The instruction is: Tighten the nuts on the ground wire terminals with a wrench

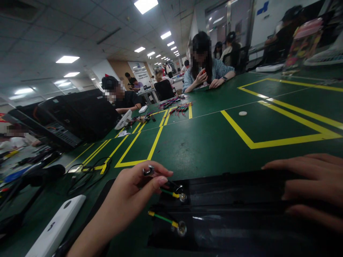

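Observation:
My left hand is closed around a small metal spanner. The spanner's open jaw sticks up by the fingers, while its other end lies at the bolt on the farther black panel. A short green wire with yellow sleeves, partly hidden by that hand, is fixed at this bolt. On the nearer black panel, a second green wire runs to a round metal bolt. Fingers apart, my right hand is over the panels' right part; whether it presses on them I cannot tell.
A white box-like device and a black cable lie to the left. Yellow tape marks the green table. Bundles of coloured wires and a white disc lie farther off. Other people sit across the table.

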### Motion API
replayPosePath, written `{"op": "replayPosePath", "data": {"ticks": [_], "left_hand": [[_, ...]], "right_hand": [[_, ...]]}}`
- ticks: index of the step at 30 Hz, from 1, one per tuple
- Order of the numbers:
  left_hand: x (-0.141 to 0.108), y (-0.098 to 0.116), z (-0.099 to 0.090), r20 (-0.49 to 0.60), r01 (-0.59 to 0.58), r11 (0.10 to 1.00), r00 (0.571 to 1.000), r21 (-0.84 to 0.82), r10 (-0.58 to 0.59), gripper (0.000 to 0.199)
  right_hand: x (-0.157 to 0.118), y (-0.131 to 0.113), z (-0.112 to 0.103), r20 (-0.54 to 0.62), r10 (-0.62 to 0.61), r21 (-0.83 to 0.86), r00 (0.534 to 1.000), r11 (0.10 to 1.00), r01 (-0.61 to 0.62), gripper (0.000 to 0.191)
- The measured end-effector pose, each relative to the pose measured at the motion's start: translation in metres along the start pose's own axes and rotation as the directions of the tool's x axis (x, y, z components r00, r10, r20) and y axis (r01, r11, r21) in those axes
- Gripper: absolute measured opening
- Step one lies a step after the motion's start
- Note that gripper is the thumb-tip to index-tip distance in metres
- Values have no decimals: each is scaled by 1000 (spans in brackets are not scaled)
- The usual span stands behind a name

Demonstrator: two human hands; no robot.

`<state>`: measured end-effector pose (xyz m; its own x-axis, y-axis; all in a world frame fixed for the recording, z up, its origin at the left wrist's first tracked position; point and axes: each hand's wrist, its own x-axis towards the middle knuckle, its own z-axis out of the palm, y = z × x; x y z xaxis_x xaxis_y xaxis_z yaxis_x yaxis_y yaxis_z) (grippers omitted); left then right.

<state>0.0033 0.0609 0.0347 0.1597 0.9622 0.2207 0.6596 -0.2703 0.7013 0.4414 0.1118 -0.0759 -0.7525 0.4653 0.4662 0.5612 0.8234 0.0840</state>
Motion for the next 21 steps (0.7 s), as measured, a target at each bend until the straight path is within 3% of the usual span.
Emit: {"op": "replayPosePath", "data": {"ticks": [4, 8, 15, 21], "left_hand": [[-7, 5, 6, -106, -38, 997, 993, 69, 45, 13], [-17, 7, 11, -155, -51, 989, 985, 140, 73, 10], [-27, 0, 17, -57, -45, 982, 997, 181, 56, 11], [-25, 0, 24, -111, -74, 988, 990, 136, 89, 14]], "right_hand": [[-5, 3, 3, 11, 16, 44, 1000, 999, -17, 67], [-10, 6, 21, -54, 72, 144, 996, 987, -64, 56], [-18, 13, 57, -136, 152, 317, 979, 943, -102, 66], [-23, 14, 69, -143, 171, 373, 975, 922, -107, 66]]}}
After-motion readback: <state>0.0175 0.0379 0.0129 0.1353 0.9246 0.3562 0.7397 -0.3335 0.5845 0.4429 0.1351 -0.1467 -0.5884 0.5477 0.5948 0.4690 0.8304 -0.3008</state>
